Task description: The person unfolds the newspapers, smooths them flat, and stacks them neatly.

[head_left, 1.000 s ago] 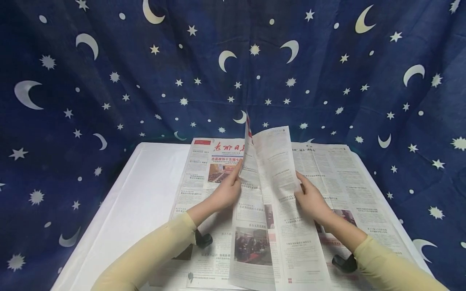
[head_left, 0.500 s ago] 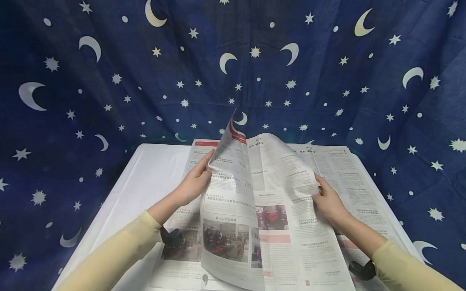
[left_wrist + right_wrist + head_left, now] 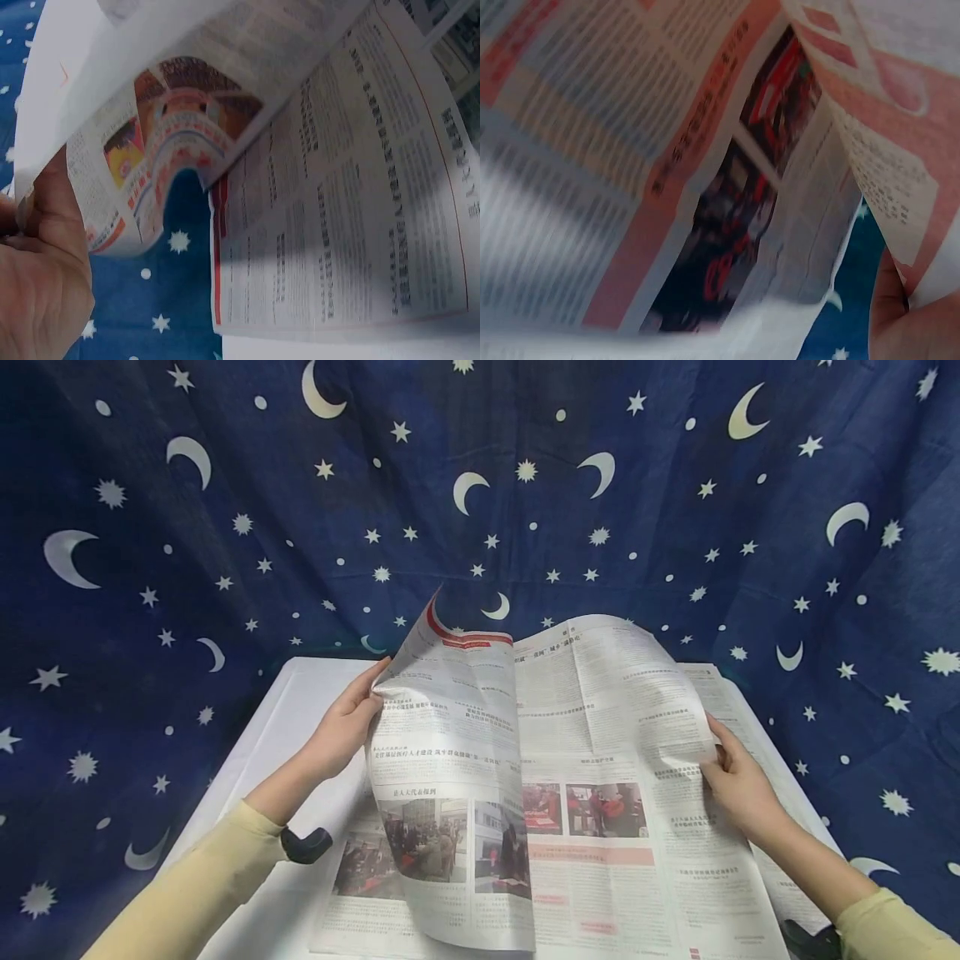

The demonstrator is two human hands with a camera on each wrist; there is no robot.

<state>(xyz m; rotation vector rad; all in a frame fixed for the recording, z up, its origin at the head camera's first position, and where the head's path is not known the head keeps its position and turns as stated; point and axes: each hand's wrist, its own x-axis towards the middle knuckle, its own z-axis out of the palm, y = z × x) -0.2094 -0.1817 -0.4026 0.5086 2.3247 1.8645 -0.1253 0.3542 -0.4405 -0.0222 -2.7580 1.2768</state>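
A newspaper point(image 3: 585, 718) is spread wide between both hands, its two pages lifted and bowed above more newspaper sheets. My left hand point(image 3: 343, 727) pinches the outer edge of the left page, which curls up at its top corner and carries a red band and photos. At the opposite edge, my right hand point(image 3: 742, 781) pinches the right page, printed with red photos and a pink strip. In the left wrist view, thumb and fingers of the left hand point(image 3: 45, 262) grip the paper's edge. The right hand point(image 3: 915, 322) shows at the lower right of its wrist view, on the paper's edge.
More newspaper sheets point(image 3: 360, 910) lie flat underneath on a white table point(image 3: 255, 777). Behind the table hangs a dark blue cloth point(image 3: 420, 460) with moons and stars. A black wrist device point(image 3: 306, 845) is at the left sleeve.
Both hands have moved apart, left hand leftward and right hand rightward, each holding its page edge. The newspaper has gone from nearly folded to spread wide.
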